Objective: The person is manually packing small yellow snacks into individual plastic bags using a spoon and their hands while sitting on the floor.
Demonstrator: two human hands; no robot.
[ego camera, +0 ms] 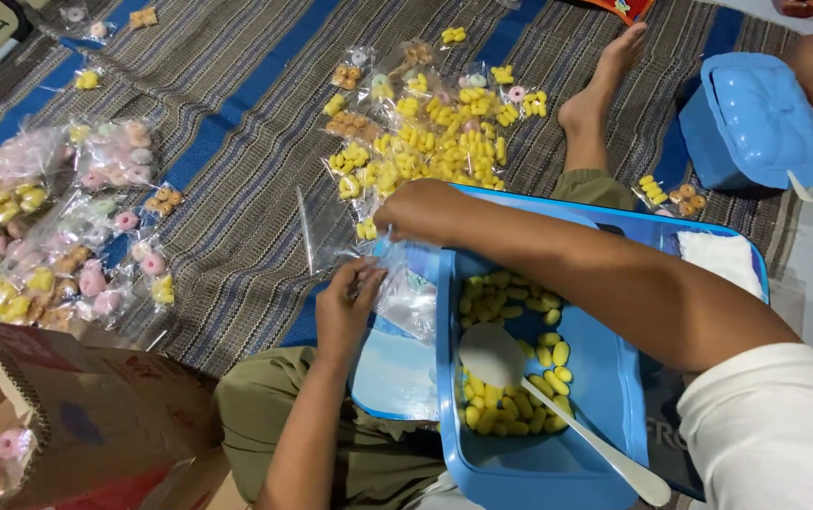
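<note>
My left hand [345, 307] and my right hand [406, 212] meet over a small clear plastic bag [404, 283], both pinching it at its top, just left of a blue plastic tub [614, 378]. The tub holds yellow oval snacks [510, 397] and a white spoon [510, 368] lies across them, handle toward me. A blue lid [397, 378] lies under the bag, on my lap.
Small filled packets of yellow snacks [435, 132] lie on the striped mat [236, 189] ahead. Packets of pink and yellow rings [47, 236] pile at the left. A cardboard box [76, 416] stands near left. A blue container [751, 118] and another person's foot [600, 90] are at right.
</note>
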